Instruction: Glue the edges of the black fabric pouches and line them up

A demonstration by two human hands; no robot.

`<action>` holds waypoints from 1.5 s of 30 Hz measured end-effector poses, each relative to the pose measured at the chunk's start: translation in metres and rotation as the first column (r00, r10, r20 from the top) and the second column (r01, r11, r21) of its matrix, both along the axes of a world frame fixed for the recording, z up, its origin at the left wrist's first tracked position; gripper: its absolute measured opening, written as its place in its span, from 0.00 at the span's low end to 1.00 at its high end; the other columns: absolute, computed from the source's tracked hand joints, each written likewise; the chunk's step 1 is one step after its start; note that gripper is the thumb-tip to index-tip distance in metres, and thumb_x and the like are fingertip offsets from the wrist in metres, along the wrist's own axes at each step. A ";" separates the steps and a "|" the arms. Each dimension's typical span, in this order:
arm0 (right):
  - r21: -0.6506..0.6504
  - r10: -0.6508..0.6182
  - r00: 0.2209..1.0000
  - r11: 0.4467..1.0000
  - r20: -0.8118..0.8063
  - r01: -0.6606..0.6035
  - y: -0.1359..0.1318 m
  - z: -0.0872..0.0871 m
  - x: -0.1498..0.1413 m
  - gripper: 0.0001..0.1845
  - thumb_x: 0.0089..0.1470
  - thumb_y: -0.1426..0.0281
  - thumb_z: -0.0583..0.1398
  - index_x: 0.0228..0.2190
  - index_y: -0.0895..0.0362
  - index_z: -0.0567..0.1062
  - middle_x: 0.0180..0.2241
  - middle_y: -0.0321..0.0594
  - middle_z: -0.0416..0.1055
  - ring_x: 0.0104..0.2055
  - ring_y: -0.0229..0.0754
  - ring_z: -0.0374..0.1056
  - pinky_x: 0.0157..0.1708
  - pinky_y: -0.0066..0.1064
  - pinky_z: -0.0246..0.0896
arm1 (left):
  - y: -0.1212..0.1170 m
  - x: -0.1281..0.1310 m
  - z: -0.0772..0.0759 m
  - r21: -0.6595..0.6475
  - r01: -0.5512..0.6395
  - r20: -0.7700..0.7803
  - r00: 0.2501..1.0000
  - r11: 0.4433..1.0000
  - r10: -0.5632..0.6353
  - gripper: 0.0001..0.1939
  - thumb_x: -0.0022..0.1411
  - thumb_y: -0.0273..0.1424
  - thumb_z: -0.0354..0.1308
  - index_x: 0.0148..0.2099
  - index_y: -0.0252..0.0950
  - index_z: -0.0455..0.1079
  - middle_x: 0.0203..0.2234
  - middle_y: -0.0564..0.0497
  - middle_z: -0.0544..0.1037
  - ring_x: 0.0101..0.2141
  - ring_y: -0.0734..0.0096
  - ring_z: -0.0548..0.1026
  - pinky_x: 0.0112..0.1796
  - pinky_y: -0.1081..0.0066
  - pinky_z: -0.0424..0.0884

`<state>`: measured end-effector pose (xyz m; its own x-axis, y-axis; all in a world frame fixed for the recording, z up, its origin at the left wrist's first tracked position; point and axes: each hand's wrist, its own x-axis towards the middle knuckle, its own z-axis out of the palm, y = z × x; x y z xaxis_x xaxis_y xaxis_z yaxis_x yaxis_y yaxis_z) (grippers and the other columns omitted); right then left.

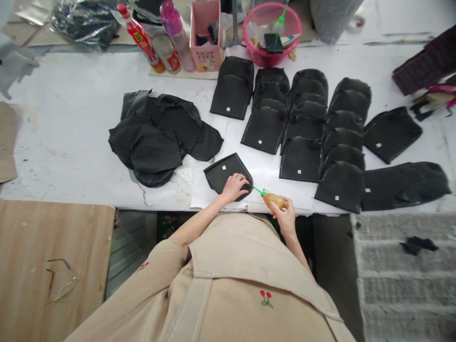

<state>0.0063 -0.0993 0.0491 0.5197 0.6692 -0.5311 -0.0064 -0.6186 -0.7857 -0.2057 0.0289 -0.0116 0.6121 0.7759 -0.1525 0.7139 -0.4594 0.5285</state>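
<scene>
A black fabric piece with a small white tag lies on white paper at the table's front edge. My left hand presses on its right part, fingers bent over it. In my right hand is a squeeze bottle of amber liquid. Its thin green nozzle points left and meets the right edge of the black piece, close to my left fingertips. Whether any liquid is coming out is too small to tell.
Behind lies a heap of black fabric. Overlapping rows of black pieces spread to the right. At the back stand a red bottle, a pink box and a pink basin. Glasses rest on a wooden board at left.
</scene>
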 end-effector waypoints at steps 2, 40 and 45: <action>0.016 -0.035 0.996 0.999 -0.088 0.036 -0.002 0.003 0.004 0.34 0.39 0.51 0.71 0.44 0.54 0.69 0.33 0.35 0.73 0.20 0.38 0.69 0.14 0.26 0.60 | 0.000 0.001 0.001 -0.004 -0.002 -0.001 1.000 1.000 0.002 0.17 0.59 0.36 0.70 0.50 0.41 0.74 0.50 0.48 0.74 0.52 0.58 0.68 0.47 0.61 0.65; 0.056 0.252 0.876 0.952 0.411 -0.301 -0.021 -0.008 -0.010 0.28 0.47 0.55 0.66 0.48 0.55 0.73 0.46 0.47 0.74 0.46 0.52 0.71 0.49 0.47 0.68 | -0.014 -0.065 0.022 -0.012 0.256 -0.006 0.967 0.967 -0.256 0.18 0.61 0.32 0.66 0.53 0.39 0.73 0.52 0.43 0.75 0.57 0.55 0.68 0.56 0.55 0.64; 0.049 0.299 0.873 0.938 0.386 -0.343 -0.023 -0.008 -0.008 0.28 0.47 0.56 0.66 0.48 0.55 0.73 0.47 0.47 0.74 0.46 0.52 0.71 0.48 0.46 0.69 | -0.025 -0.068 0.018 0.029 0.236 -0.081 0.969 0.971 -0.233 0.14 0.63 0.23 0.59 0.51 0.38 0.74 0.53 0.43 0.77 0.59 0.57 0.69 0.58 0.55 0.64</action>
